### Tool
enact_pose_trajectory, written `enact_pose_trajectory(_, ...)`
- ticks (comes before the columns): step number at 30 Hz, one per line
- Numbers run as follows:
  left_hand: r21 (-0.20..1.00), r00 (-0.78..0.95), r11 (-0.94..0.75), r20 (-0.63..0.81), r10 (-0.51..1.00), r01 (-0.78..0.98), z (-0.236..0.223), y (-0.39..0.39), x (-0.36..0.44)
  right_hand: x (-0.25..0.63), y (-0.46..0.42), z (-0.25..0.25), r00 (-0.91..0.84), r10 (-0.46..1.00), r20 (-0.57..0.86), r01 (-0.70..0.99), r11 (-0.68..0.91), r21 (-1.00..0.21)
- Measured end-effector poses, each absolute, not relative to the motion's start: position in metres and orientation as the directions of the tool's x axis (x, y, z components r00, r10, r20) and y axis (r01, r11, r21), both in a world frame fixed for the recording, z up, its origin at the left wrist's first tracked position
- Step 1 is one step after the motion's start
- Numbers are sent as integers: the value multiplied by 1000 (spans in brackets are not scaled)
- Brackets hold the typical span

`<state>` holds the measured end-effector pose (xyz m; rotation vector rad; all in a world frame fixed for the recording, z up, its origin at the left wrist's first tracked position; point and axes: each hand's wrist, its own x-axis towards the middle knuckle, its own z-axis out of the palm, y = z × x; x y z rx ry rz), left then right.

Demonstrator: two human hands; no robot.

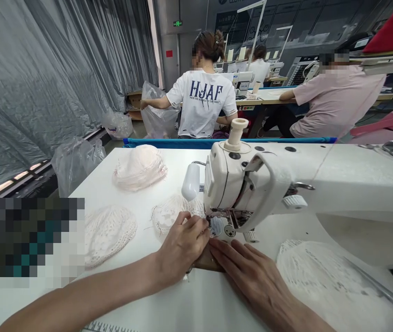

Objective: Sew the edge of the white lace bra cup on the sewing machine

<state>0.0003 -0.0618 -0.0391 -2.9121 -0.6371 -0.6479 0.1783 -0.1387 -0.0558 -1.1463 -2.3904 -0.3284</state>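
My left hand point(181, 246) lies curled on a white lace piece point(172, 213) just left of the presser foot point(217, 221) of a white sewing machine point(272, 184), its fingertips pressing the fabric by the needle. Flat on the table in front of the foot rests my right hand point(251, 272), fingers stretched and together, pressing on a tan piece point(207, 262) that shows between the two hands. Neither hand lifts anything.
A lace cup piece point(108, 233) lies at left and a stack of pinkish cups point(139, 167) farther back. More lace point(320, 276) sits right under the machine arm. Plastic bag point(75, 159) at the table's left edge. Three people sit at tables behind.
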Motion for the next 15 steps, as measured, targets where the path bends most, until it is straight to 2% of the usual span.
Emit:
enact_pose_trajectory(6,-72,844,-902,391,366,425,-41,-72,3,175,-142,-52,-544,659,519,757,653,-37)
enact_pose_trajectory(15,-69,822,-903,449,351,423,-40,-70,5,174,-142,-52,-514,681,522,767,637,-75)
